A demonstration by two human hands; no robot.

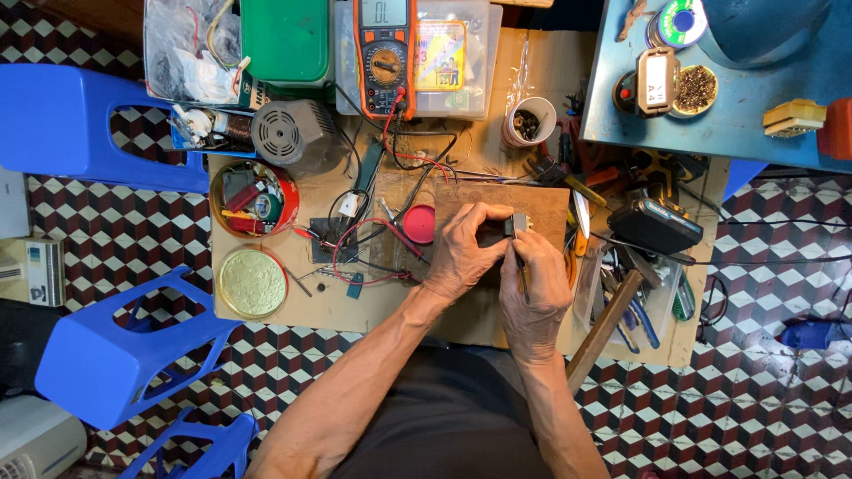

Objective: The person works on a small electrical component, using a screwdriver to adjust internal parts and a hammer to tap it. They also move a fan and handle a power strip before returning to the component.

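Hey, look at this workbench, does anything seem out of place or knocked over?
Yes: a blue plastic stool lies tipped on its side on the checkered floor left of the bench. Red and black wires sprawl tangled across the bench. The left hand and right hand hold a small dark part normally.

Grey multimeter screen top centre; colourful label — beside it.

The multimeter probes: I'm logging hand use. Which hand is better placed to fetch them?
Probably the left hand: the red probe lies just beside it. The right hand grips a thin tool.
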